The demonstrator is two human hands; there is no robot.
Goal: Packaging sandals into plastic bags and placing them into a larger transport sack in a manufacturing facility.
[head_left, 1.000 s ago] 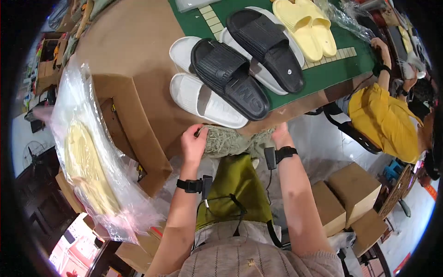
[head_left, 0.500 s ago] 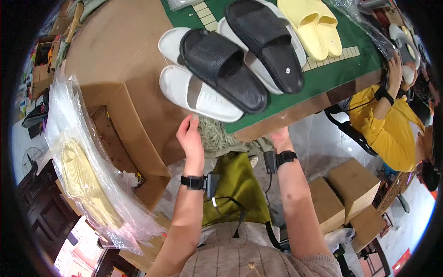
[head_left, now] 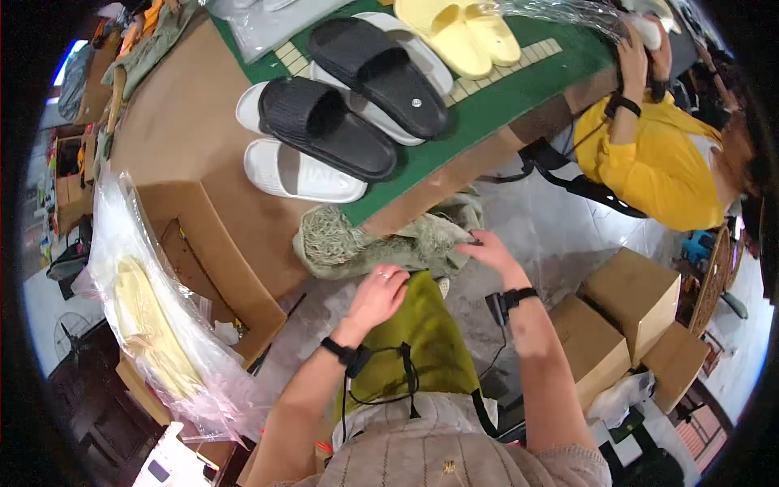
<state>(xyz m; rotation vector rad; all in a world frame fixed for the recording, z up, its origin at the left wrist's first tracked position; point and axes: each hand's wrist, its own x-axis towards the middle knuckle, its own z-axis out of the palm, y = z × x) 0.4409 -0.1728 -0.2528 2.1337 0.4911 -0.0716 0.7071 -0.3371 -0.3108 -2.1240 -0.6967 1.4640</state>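
Observation:
My left hand point(head_left: 380, 295) is held above the olive-green trousers point(head_left: 415, 337). Its fingers are loosely curled in and nothing shows in them. My right hand point(head_left: 492, 253) is beside a grey-green sack point(head_left: 458, 216) of pale shredded strands point(head_left: 331, 235), its fingers apart and empty; whether a fingertip touches the cloth I cannot tell. Two black slippers point(head_left: 324, 127) point(head_left: 377, 77) lie across white slippers point(head_left: 307, 172) on the green mat point(head_left: 479, 134) over the table corner. Behind them sits a pair of pale yellow slippers point(head_left: 460, 34).
To the left stands an open cardboard box point(head_left: 235, 272), with a plastic-wrapped yellow slipper point(head_left: 150, 325) beside it. Closed cartons point(head_left: 633, 292) are stacked at right. A co-worker in a yellow top point(head_left: 649, 158) handles a white item at the far right. Clear plastic point(head_left: 268, 24) lies at the table's back.
My left hand has dropped away from the white slipper to above my lap, its fingers curling. My right hand has come out from under the table edge. The view has shifted, showing more of the sack.

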